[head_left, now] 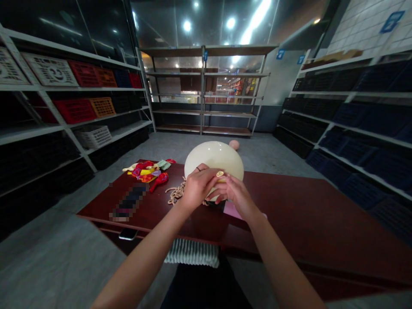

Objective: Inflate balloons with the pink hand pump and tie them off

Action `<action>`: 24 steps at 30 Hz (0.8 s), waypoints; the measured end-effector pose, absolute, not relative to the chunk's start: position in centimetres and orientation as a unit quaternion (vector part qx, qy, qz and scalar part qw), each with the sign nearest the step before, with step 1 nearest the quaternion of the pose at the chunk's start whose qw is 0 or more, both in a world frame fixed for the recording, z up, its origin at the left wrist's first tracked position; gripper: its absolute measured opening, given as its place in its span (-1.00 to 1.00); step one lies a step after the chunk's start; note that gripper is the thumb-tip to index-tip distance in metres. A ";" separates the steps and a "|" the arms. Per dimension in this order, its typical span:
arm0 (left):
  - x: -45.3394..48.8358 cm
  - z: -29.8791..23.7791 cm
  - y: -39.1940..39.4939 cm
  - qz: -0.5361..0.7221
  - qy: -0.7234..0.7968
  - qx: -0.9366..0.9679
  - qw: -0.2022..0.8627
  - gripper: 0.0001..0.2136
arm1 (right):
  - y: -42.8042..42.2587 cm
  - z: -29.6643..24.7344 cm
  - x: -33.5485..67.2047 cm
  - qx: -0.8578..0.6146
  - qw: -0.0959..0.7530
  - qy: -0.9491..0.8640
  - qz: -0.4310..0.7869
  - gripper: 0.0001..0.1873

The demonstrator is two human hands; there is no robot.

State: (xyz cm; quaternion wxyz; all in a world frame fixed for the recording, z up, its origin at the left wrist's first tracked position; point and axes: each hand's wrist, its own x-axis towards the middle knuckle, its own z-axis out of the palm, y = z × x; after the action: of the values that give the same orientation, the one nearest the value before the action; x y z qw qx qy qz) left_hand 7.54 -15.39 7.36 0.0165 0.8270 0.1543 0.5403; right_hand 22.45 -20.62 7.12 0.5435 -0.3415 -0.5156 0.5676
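Note:
An inflated cream balloon (214,158) sits above the dark red table (305,210), just in front of me. My left hand (198,186) is closed around the balloon's neck, fingers pinched together. My right hand (236,195) is closed too, its fingers pinching the neck's yellowish lip (220,174) right beside the left hand. The two hands touch each other at the balloon's base. Part of the neck is hidden by my fingers.
A heap of flat coloured balloons (149,171) and a pile of tan rubber bands (176,194) lie left of my hands. A pink sheet (231,210) lies under my right wrist, a phone (128,234) at the table's near edge. Shelving with crates lines both sides; a small balloon (234,144) lies on the floor.

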 end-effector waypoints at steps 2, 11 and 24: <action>7.3 7.4 -15.3 0.516 0.144 0.844 -0.002 -0.75 | -20.5 7.1 22.3 -0.357 0.562 -0.518 0.537 -0.43; 7.1 8.9 -15.8 0.572 0.154 0.794 0.136 -0.81 | -21.1 7.8 22.0 -0.384 0.621 -0.509 0.455 -0.52; 9.1 9.1 -17.8 0.623 0.275 0.296 0.670 -0.81 | -21.6 7.0 21.3 -0.340 0.688 -0.518 0.378 -0.52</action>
State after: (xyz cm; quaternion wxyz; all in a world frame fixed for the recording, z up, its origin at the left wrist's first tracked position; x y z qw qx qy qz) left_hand 9.09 -17.82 9.10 0.6697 0.2960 0.2753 0.6230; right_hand 21.32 -21.56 6.98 0.6879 -0.3399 -0.5179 0.3784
